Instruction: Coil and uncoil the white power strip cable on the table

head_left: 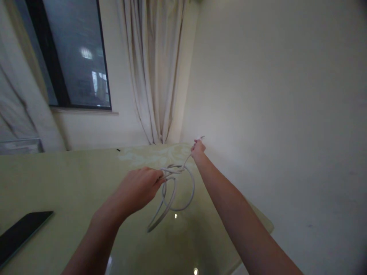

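A white cable (174, 191) hangs in loose loops above a glossy pale-green table (71, 179). My left hand (139, 189) is closed around the gathered loops at their top. My right hand (197, 149) is stretched out farther away, pinching the cable near its end, with the plug tip sticking up past the fingers. A short stretch of cable runs taut between the two hands. The lower loops dangle just over the tabletop.
A dark phone (20, 235) lies flat at the table's left front. Cream curtains (155, 68) hang in the corner beside a dark window (71, 53). A bare wall (286, 114) runs close along the table's right edge.
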A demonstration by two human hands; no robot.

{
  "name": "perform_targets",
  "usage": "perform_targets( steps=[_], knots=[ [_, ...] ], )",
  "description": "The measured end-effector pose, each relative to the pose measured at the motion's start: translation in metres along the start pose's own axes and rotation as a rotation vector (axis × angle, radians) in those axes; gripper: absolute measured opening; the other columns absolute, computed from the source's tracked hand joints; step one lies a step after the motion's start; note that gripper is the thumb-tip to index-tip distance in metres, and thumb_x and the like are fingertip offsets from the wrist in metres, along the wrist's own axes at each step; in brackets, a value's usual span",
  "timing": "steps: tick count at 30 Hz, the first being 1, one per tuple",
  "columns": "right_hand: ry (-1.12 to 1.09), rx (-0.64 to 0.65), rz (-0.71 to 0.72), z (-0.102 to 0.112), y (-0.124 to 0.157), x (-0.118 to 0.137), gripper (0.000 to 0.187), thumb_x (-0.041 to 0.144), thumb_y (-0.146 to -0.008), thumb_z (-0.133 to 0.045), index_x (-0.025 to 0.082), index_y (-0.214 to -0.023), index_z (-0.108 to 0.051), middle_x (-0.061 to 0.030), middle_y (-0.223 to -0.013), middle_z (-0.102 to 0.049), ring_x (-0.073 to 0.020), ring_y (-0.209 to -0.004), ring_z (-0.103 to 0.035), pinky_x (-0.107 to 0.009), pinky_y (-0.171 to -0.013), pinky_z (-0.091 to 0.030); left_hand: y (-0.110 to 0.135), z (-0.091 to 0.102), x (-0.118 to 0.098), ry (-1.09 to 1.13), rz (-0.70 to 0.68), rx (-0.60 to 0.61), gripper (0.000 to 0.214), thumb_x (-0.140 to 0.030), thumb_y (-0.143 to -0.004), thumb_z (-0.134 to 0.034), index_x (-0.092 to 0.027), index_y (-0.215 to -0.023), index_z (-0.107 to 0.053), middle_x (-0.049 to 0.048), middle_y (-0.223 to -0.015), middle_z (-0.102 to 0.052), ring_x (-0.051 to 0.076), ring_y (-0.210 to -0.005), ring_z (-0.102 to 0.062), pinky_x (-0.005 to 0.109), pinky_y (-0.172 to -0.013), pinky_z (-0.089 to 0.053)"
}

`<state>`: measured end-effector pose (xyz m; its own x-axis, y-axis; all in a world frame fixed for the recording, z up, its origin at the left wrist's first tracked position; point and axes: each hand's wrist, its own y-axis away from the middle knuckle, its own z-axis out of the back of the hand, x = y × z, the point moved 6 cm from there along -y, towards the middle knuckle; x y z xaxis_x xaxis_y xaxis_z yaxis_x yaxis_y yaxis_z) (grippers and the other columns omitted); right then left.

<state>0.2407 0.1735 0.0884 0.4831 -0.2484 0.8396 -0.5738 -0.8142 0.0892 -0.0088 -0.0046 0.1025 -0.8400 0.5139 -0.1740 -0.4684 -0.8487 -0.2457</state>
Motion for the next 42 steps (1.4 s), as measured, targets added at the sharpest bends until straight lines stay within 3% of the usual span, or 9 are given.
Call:
perform_targets(
  steps=[4,6,11,16,20,26,30,36,42],
  knots=[
    [-0.064,0.111,-0.053,-0.023,0.032,0.011,0.025,0.033,-0.108,-0.056,0.016,-0.094,-0.068,0.0090,-0.058,-0.043,-0.0065,-0.043,-0.037,-0.018,-0.042,-0.035,-0.005,-0.001,0.023,0.131,0.037,-0.035,0.030,-0.038,-0.103,-0.049,-0.023,-0.085,-0.068,0.0088,-0.089,-0.077,0.025,-0.081,-0.069,0.033,-0.068,-0.036],
    [-0.124,0.231,-0.015,-0.030,0.056,0.017,0.027,0.038,-0.106,-0.057,0.019,-0.090,-0.068,0.0128,-0.052,-0.026,-0.0064,-0.039,-0.022,-0.018,-0.038,-0.022,-0.008,0.001,0.034,0.171,0.072,-0.092,0.026,-0.036,-0.101,-0.050,-0.023,-0.086,-0.066,0.0082,-0.089,-0.077,0.025,-0.082,-0.069,0.033,-0.068,-0.036],
    [-0.246,0.521,0.312,-0.027,0.112,0.026,0.034,0.054,-0.099,-0.064,0.021,-0.095,-0.070,0.0124,-0.056,-0.024,-0.0065,-0.042,-0.016,-0.019,-0.038,-0.017,-0.008,0.015,0.055,0.245,0.167,-0.332,0.027,-0.037,-0.100,-0.049,-0.024,-0.104,-0.072,0.0086,-0.104,-0.079,0.027,-0.094,-0.071,0.034,-0.076,-0.043],
    [-0.041,0.720,0.381,-0.029,0.126,0.020,0.038,0.060,-0.098,-0.066,0.023,-0.095,-0.074,0.0088,-0.057,-0.039,-0.0075,-0.046,-0.030,-0.019,-0.043,-0.026,-0.004,0.017,0.069,0.245,0.350,-0.435,0.034,-0.043,-0.099,-0.050,-0.023,-0.107,-0.076,0.0098,-0.099,-0.081,0.030,-0.091,-0.074,0.036,-0.075,-0.045],
    [0.251,0.956,0.544,-0.031,0.134,0.031,0.030,0.050,-0.100,-0.068,0.024,-0.092,-0.080,0.0007,-0.077,-0.063,-0.0131,-0.076,-0.059,-0.023,-0.072,-0.050,0.000,0.018,0.072,0.329,0.401,-0.546,0.028,-0.036,-0.095,-0.057,-0.024,-0.108,-0.078,0.0052,-0.091,-0.080,0.027,-0.085,-0.073,0.034,-0.074,-0.048],
    [0.410,1.248,0.630,-0.023,0.146,0.040,0.022,0.041,-0.105,-0.063,0.027,-0.111,-0.079,-0.0079,-0.127,-0.065,-0.0218,-0.120,-0.063,-0.036,-0.105,-0.052,0.007,0.013,0.086,1.013,0.573,-0.836,0.015,-0.032,-0.091,-0.073,-0.018,-0.096,-0.078,0.0001,-0.075,-0.069,0.012,-0.059,-0.058,0.020,-0.048,-0.043],
    [0.521,1.197,0.598,-0.027,0.138,0.024,0.026,0.041,-0.108,-0.054,0.028,-0.120,-0.072,-0.0084,-0.129,-0.067,-0.0250,-0.129,-0.059,-0.046,-0.112,-0.051,0.003,0.008,0.089,1.573,0.659,-0.962,0.021,-0.005,-0.096,-0.061,-0.013,-0.082,-0.074,-0.0008,-0.069,-0.065,0.006,-0.055,-0.058,0.011,-0.052,-0.051],
    [0.472,1.170,0.169,-0.033,0.130,-0.016,0.036,0.055,-0.108,-0.049,0.036,-0.136,-0.060,-0.0070,-0.140,-0.062,-0.0223,-0.102,-0.075,-0.035,-0.076,-0.064,0.005,0.005,0.082,1.989,0.847,-0.932,0.038,-0.001,-0.105,-0.040,-0.015,-0.086,-0.070,0.0014,-0.074,-0.073,0.009,-0.060,-0.069,0.016,-0.060,-0.062],
    [0.261,1.149,0.169,-0.041,0.133,-0.028,0.041,0.053,-0.106,-0.056,0.034,-0.142,-0.061,-0.0056,-0.133,-0.068,-0.0156,-0.087,-0.077,-0.036,-0.085,-0.067,0.004,0.009,0.060,2.272,0.698,-0.940,0.036,-0.008,-0.105,-0.035,-0.018,-0.111,-0.069,0.0071,-0.087,-0.077,0.018,-0.076,-0.077,0.031,-0.075,-0.068]
  ],
)
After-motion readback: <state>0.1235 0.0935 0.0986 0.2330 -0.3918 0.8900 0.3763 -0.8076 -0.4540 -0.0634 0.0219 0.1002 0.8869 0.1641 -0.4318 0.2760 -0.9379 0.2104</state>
